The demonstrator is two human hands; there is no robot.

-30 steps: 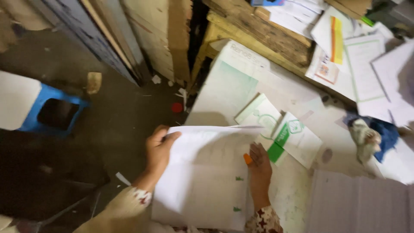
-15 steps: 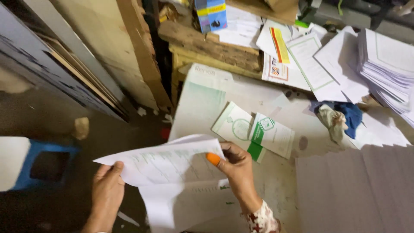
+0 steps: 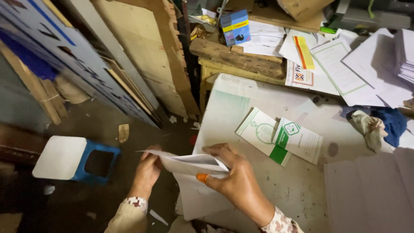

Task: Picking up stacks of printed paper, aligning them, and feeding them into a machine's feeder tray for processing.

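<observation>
My left hand's (image 3: pixel 146 172) fingers vanish behind the folded white sheet (image 3: pixel 189 164); the paper stack (image 3: pixel 405 51) runs off the right edge.

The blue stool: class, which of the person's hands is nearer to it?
Left. The left hand holds the folded paper just right of the blue stool; the right hand grips it farther right.

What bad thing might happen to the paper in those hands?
1. The folded white sheet is pinched between the left hand and right hand at the table's edge; a skewed crease looks possible.
2. It hangs partly over the dirty floor, so a slip might soil it.
3. The green-and-white leaflets lie close and could get nudged.
</observation>
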